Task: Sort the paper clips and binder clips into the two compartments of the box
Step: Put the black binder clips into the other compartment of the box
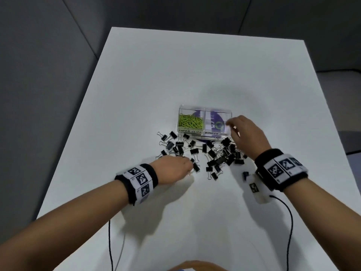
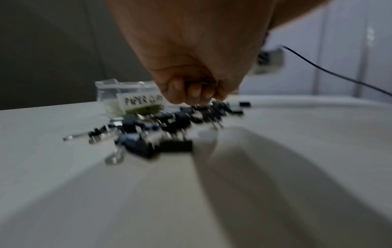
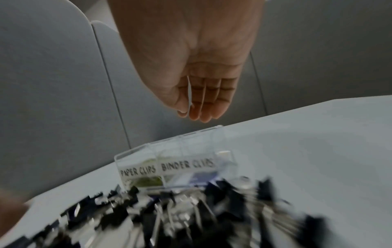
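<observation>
A clear two-compartment box [image 1: 205, 110] [image 2: 107, 89] [image 3: 135, 153] stands mid-table. Its left half, labelled PAPER CLIPS, holds green paper clips [image 1: 190, 121]. The right half, labelled BINDER CLIPS, shows only a purple print through its floor. Black binder clips [image 1: 214, 155] [image 2: 169, 134] [image 3: 191, 209] lie scattered in front of the box. My left hand [image 1: 186, 169] [image 2: 193, 94] is curled at the pile's near left edge. A bit of greenish wire, which looks like paper clips, shows between its fingers and palm. My right hand [image 1: 231, 124] [image 3: 197, 114] hovers over the box's right end, fingers straight and together, holding nothing.
The white table [image 1: 195, 65] ends at the far edge beyond the box and at both sides, with grey partitions around it. Black cables [image 1: 110, 241] trail from my wrists across the near part of the table. A white wrist device [image 1: 257, 192] hangs under my right wrist.
</observation>
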### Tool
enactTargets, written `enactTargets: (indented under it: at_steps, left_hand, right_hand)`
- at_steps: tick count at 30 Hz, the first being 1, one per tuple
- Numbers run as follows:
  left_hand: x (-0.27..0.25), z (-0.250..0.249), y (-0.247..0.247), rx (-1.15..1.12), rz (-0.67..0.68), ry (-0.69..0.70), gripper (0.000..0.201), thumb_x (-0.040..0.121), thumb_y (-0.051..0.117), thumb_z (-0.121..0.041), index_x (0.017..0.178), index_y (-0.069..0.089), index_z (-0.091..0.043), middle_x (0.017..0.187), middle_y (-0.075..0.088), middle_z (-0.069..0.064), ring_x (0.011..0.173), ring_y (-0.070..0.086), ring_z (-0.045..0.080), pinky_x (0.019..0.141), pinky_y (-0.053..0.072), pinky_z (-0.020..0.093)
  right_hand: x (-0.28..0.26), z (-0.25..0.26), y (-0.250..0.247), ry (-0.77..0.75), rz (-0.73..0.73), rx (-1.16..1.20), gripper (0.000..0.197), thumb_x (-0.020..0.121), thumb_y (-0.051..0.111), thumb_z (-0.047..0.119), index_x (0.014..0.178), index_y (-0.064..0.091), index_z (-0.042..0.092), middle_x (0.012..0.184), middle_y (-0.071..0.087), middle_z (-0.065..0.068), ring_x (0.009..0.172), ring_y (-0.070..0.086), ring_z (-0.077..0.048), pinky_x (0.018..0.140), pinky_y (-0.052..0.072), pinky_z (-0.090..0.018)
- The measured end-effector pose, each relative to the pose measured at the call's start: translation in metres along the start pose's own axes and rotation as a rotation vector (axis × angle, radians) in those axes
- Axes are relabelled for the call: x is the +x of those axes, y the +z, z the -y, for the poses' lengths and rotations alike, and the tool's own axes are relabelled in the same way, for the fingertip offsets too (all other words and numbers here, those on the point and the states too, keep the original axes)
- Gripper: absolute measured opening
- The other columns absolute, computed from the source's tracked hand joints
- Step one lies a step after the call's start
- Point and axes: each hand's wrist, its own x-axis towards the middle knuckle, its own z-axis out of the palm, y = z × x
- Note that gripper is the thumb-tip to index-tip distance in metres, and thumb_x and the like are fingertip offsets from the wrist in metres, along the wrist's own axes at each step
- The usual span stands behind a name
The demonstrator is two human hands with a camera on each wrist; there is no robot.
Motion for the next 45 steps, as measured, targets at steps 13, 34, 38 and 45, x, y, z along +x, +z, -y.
enactTargets:
  at_steps: [13, 34, 38, 45]
  left_hand:
    - [0.076, 0.056, -0.067, -0.018, -0.189, -0.404, 0.03, 0.098, 0.043, -0.015, 0.124, 0.054, -0.005, 0.12, 0.055, 0.013, 0.106, 0.057, 0.03, 0.087, 0.051, 0.04]
    - [-0.003, 0.037, 0.02, -0.167, -0.073, -0.559, 0.067, 0.095, 0.029, -0.055, 0.151, 0.012, -0.021, 0.158, 0.013, 0.003, 0.145, 0.015, 0.024, 0.114, 0.028, 0.041]
    - [-0.006, 0.02, 0.024, -0.173, -0.103, -0.523, 0.073, 0.09, 0.041, -0.058, 0.149, 0.015, -0.024, 0.156, 0.017, 0.004, 0.141, 0.024, 0.025, 0.111, 0.033, 0.041]
    - [-0.018, 0.011, 0.032, -0.286, -0.065, -0.645, 0.094, 0.074, 0.071, -0.046, 0.147, 0.017, -0.024, 0.144, 0.024, 0.008, 0.13, 0.032, 0.027, 0.099, 0.044, 0.041]
  right_hand:
    - [-0.063, -0.041, 0.022, 0.308, 0.25, -0.141, 0.05, 0.091, 0.048, 0.016, 0.139, 0.037, 0.011, 0.139, 0.042, -0.013, 0.121, 0.044, -0.032, 0.099, 0.039, -0.036]
    - [-0.064, 0.007, 0.051, 0.158, 0.399, -0.016, 0.066, 0.095, 0.045, 0.036, 0.149, 0.012, 0.02, 0.159, 0.005, -0.005, 0.146, 0.012, -0.024, 0.116, 0.024, -0.04]
    - [-0.074, -0.013, 0.028, 0.216, 0.342, -0.186, 0.081, 0.081, 0.06, 0.051, 0.146, 0.022, 0.021, 0.148, 0.029, -0.011, 0.132, 0.036, -0.029, 0.103, 0.04, -0.042]
    - [-0.109, -0.041, 0.03, 0.47, 0.451, -0.096, 0.074, 0.074, 0.072, 0.039, 0.132, 0.034, 0.014, 0.128, 0.037, -0.013, 0.114, 0.049, -0.036, 0.091, 0.047, -0.042]
